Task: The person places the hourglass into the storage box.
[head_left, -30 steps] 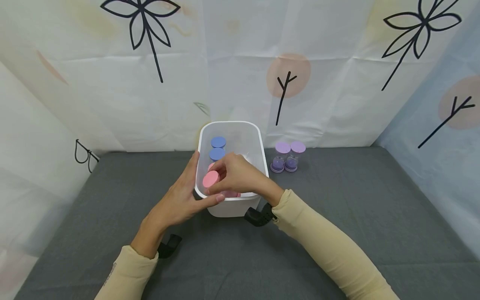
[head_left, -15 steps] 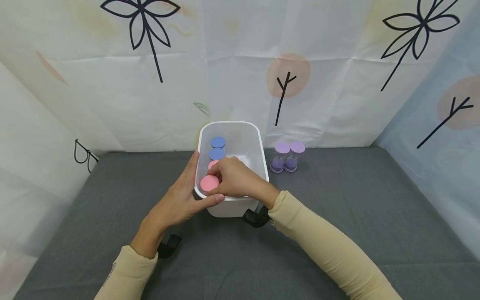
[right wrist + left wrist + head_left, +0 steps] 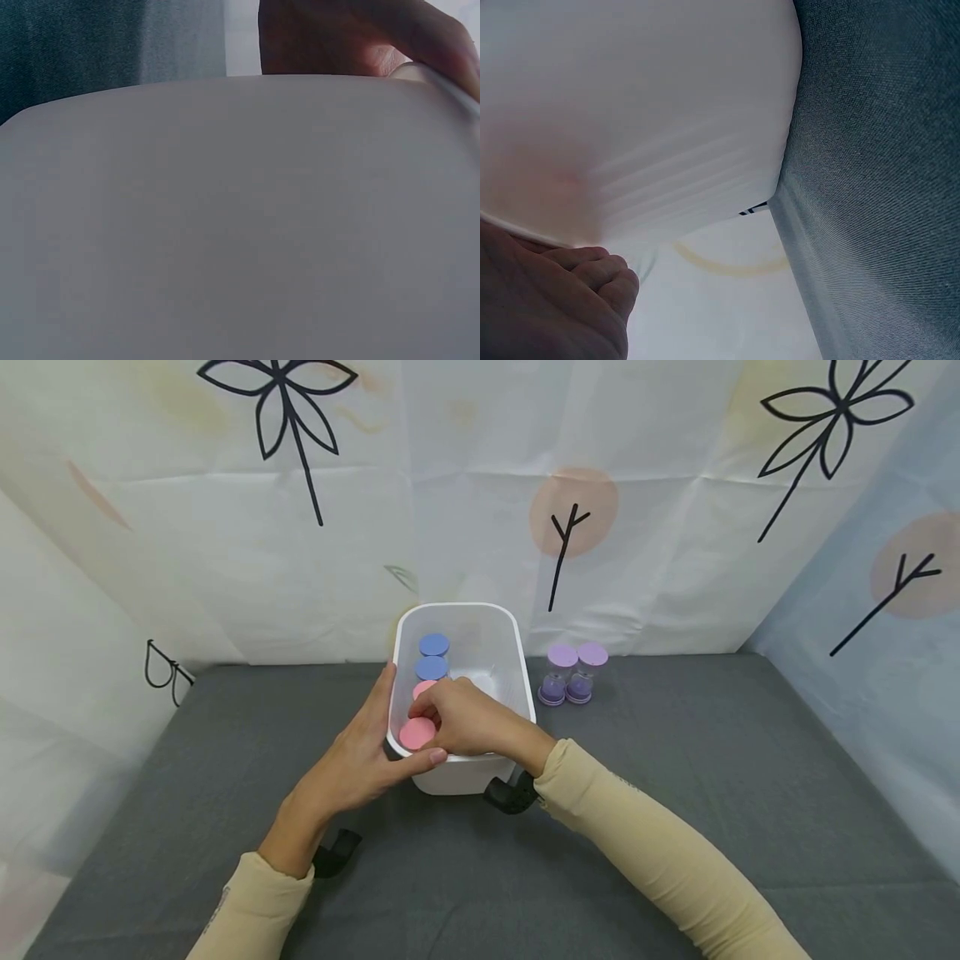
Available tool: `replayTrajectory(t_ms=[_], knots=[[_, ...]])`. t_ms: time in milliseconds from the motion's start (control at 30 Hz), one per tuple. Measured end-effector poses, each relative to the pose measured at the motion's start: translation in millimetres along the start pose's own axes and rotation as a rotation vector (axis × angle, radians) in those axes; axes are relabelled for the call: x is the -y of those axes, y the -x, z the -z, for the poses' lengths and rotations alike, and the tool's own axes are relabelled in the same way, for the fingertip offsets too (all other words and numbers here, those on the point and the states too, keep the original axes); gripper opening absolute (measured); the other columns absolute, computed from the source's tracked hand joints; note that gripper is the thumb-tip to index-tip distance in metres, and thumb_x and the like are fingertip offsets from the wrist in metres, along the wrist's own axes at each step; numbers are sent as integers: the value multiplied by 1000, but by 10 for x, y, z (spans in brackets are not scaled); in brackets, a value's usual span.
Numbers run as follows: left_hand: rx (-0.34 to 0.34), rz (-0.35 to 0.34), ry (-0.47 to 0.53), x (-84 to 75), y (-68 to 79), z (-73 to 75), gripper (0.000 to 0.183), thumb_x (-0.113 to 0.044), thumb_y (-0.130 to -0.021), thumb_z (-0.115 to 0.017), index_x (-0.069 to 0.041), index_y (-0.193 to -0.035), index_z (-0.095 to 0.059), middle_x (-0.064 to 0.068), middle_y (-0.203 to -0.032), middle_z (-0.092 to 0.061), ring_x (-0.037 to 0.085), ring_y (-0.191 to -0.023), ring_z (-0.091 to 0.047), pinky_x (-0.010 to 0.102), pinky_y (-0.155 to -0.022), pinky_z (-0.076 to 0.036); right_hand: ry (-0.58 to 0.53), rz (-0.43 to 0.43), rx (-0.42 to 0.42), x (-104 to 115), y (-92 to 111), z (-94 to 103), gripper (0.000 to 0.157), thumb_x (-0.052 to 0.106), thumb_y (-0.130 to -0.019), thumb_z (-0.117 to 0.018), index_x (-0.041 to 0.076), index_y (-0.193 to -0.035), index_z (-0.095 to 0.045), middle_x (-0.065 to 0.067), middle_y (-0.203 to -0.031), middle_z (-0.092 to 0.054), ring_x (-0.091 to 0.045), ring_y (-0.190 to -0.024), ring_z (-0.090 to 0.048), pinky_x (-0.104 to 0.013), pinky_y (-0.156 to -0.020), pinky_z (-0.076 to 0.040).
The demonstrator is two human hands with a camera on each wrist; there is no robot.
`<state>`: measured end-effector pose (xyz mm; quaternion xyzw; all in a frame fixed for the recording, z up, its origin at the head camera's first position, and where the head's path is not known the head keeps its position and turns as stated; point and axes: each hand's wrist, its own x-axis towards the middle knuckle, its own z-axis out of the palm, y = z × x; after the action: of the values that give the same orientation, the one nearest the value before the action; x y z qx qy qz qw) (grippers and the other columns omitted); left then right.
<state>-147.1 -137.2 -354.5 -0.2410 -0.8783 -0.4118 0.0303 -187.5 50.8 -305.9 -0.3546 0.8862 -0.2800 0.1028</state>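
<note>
In the head view a white plastic bin [image 3: 491, 639] stands on the dark cloth. My left hand [image 3: 352, 760] holds its near left corner, fingers along the outer wall and thumb over the front rim. My right hand [image 3: 476, 718] reaches inside and grips a pink-capped sand timer [image 3: 417, 734] in the near left corner. That timer stands upright, its lower part hidden. Just behind it shows another pink sand timer [image 3: 423, 690], partly covered by the fingers. Two blue sand timers [image 3: 431, 668] stand farther back along the left wall.
Two purple sand timers [image 3: 562, 656] stand side by side on the grey cloth [image 3: 675, 735], right of the bin. A patterned white curtain [image 3: 465, 510] hangs behind the table. The bin's outer wall [image 3: 240, 225] fills most of the right wrist view.
The pink sand timer in my right hand has gone from tilted to upright and lower into the near left corner. My left hand has kept its hold on the bin.
</note>
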Motion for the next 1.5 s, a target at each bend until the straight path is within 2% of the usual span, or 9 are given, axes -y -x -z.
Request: replayTrajectory(t_ms=[133,267,467,600,767,933,1100,1333,1500], knots=[[-4,-23,15,3,-1,-5,119,-48,-86,-79,-22,-163,8,-4,-169,0,22,-151,-20,56,-113,-29,0,4,-6,-11,23,7,24,9,-78,-86,8,-101,-78,5,-79,-69,-11,-73,-56,-22,-67,-44],[-2,-20,9,7,-1,-13,119,-49,-87,-78,-22,-163,8,-4,-169,1,22,-151,-19,56,-113,-30,-22,-22,-27,-23,69,26,33,9,-79,-85,5,-110,-77,-1,-96,-75,-11,-87,-65,-22,-79,-49],[-2,-17,6,6,-3,-21,118,-50,-87,-77,-22,-163,8,-3,-169,1,22,-152,-18,57,-113,-29,-162,-22,-51,-47,184,99,45,9,-81,-85,-1,-123,-71,-11,-115,-73,-17,-104,-71,-27,-93,-52],[-5,-21,13,-2,-11,-19,118,-50,-87,-78,-24,-163,8,-4,-169,0,23,-152,-18,59,-113,-29,-259,-1,-90,-82,291,175,51,13,-81,-86,-3,-126,-68,-13,-120,-72,-23,-108,-70,-28,-94,-52],[-16,-37,38,-8,-26,-12,118,-48,-85,-80,-31,-163,6,-6,-168,-7,24,-148,-27,59,-110,-33,-359,8,-200,-156,463,276,52,13,-80,-88,-4,-126,-68,-13,-120,-71,-24,-108,-69,-31,-95,-52],[-21,-74,67,5,-41,-19,116,-44,-84,-82,-37,-162,3,-11,-165,-14,22,-144,-32,57,-110,-34,-498,-12,-310,-235,661,337,49,9,-79,-88,-3,-123,-69,-10,-114,-72,-22,-105,-70,-37,-95,-53],[-25,-92,75,9,-45,-22,115,-43,-84,-82,-37,-163,1,-13,-165,-15,21,-144,-33,56,-111,-33,-645,-26,-353,-319,790,353,49,0,-80,-84,-8,-125,-66,-17,-116,-71,-27,-107,-70,-37,-93,-54],[-24,-90,75,8,-36,-11,115,-43,-84,-83,-37,-163,1,-14,-165,-15,21,-144,-32,56,-111,-33,-692,-47,-385,-407,838,392,47,-1,-82,-82,-8,-126,-66,-18,-118,-70,-28,-107,-70,-34,-91,-55],[-30,-79,56,8,-40,-9,115,-46,-84,-81,-37,-163,2,-12,-165,-15,21,-145,-31,55,-112,-32,-683,-63,-452,-510,892,489,48,-6,-82,-80,-10,-128,-64,-23,-122,-68,-25,-106,-70,-34,-89,-56]])
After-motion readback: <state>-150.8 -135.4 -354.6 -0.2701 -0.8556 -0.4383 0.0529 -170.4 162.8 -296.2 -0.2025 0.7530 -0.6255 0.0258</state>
